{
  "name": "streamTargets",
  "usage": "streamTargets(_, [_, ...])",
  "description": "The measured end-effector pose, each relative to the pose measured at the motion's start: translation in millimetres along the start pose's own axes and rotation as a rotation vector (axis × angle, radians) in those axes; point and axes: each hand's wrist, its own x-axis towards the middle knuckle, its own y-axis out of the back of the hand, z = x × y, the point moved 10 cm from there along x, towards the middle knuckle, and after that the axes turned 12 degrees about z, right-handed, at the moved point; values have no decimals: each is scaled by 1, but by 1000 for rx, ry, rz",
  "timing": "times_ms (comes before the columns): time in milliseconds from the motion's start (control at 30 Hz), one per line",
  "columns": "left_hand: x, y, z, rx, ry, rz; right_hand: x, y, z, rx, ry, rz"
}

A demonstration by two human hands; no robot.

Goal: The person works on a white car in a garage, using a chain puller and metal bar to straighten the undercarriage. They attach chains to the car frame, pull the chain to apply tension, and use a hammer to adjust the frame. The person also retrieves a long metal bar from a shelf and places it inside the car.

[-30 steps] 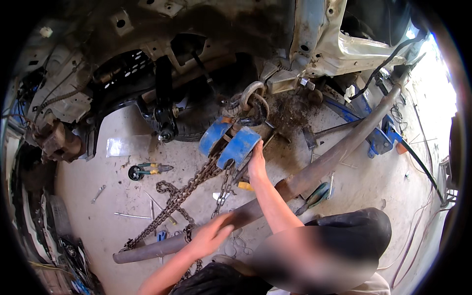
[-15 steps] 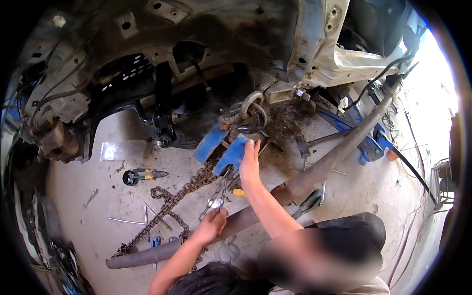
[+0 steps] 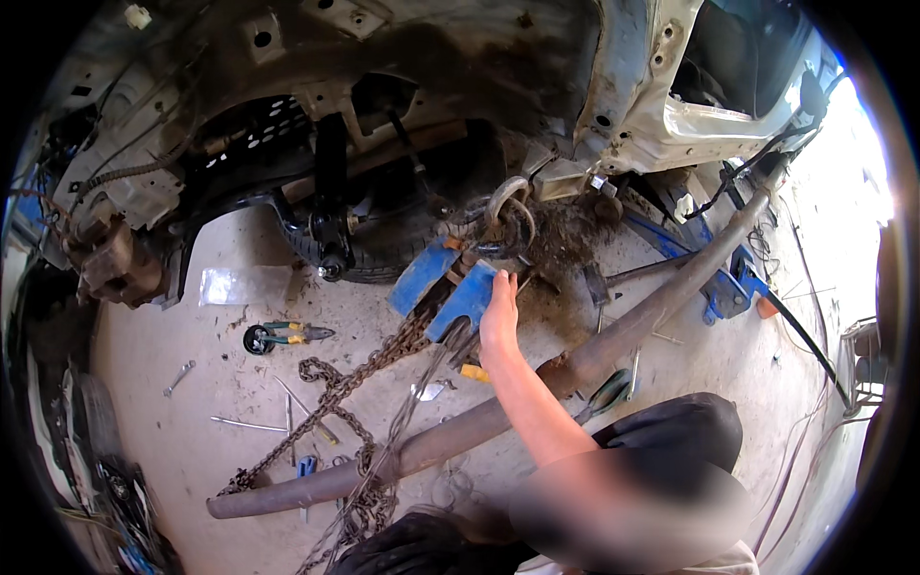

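A blue chain hoist [image 3: 465, 302], made of two thick plates, hangs from a worn metal ring [image 3: 506, 201] under the car body. Against the right side of its nearer plate rests my right hand [image 3: 498, 321], fingers stretched upward along the edge; its thumb is hidden. A blurred hand chain [image 3: 412, 393] runs taut from the hoist to the lower edge, across a long rusty pipe [image 3: 460, 426]. My left hand is out of the picture. Heavier rusty load chain [image 3: 379, 359] slopes from the hoist to the pipe's left end, where it is looped.
The car body [image 3: 498, 77] overhangs the far side. On the concrete floor lie pliers [image 3: 297, 333] beside a small black round container, several wrenches and rods, a clear plastic bag [image 3: 244, 286] and a hammer [image 3: 596, 286]. Blue metal equipment [image 3: 728, 287] stands beyond the pipe.
My left hand, earlier gripping the hand chain above the pipe, has gone down out of view. The chain strands now stretch to the lower edge. My right hand stays at the hoist.
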Motion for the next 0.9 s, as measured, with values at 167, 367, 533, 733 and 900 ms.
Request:
streamTargets(167, [38, 162, -66, 552, 97, 437, -5, -3, -5, 18, -1, -19])
streamTargets(367, [83, 167, 23, 1120, -617, 889, -1, -10, 5, 42, 37, -38])
streamTargets(533, [-79, -269, 244, 248, -717, -541, 5, -7, 7, 56, 157, 20])
streamTargets(733, [-195, -497, 310, 394, -1368, -712, -1, -12, 0, -39, 269, 28])
streamTargets(900, [-151, -551, 307, 219, -1008, -827, 3, -10, 4, -109, 261, 6])
